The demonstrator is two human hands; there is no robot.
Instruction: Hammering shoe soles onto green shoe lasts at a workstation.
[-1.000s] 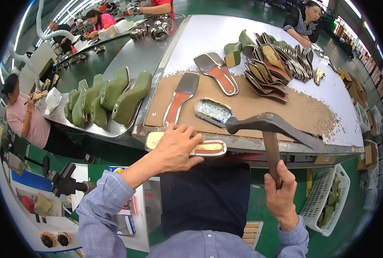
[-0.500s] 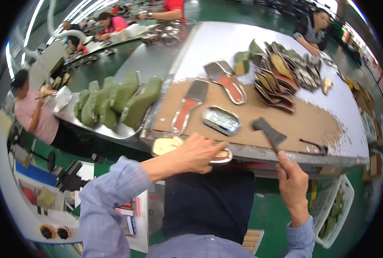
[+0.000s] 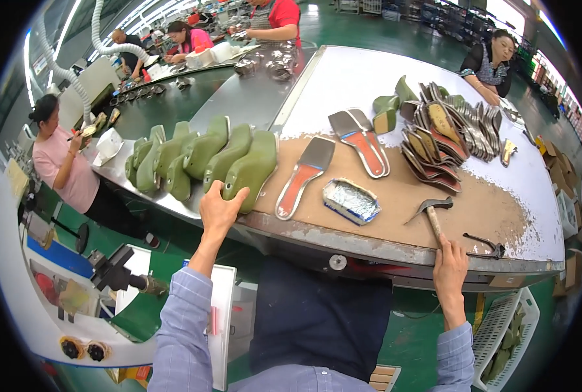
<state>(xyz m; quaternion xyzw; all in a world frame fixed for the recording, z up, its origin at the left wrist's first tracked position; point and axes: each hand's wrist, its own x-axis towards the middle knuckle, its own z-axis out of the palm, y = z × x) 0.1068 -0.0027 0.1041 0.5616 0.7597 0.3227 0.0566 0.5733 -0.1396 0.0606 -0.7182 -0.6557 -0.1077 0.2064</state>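
My left hand (image 3: 219,212) is at the near end of a row of green shoe lasts (image 3: 163,157). Its thumb and fingers are closed round the end of the nearest shoe last (image 3: 258,166), beside a small hole in it. In my right hand (image 3: 450,264) is a hammer (image 3: 434,225) with a wooden handle and a dark, curved head, held over the table's front edge. Between my hands lie a grey-and-red insole (image 3: 304,179) and an open blue-and-white box (image 3: 351,202) of small shiny bits, too small to name.
Black pincers (image 3: 487,248) lie right of the hammer. More insoles (image 3: 362,147) and a big pile of insoles (image 3: 434,140) lie farther back on the table (image 3: 343,72). A white crate (image 3: 503,333) stands low right. One person (image 3: 490,65) leans at the far right, another (image 3: 65,150) stands left.
My left hand has moved left from the table's front edge, where it held a last, to the green row, which has grown at its near end. The hammer has turned in my right hand.
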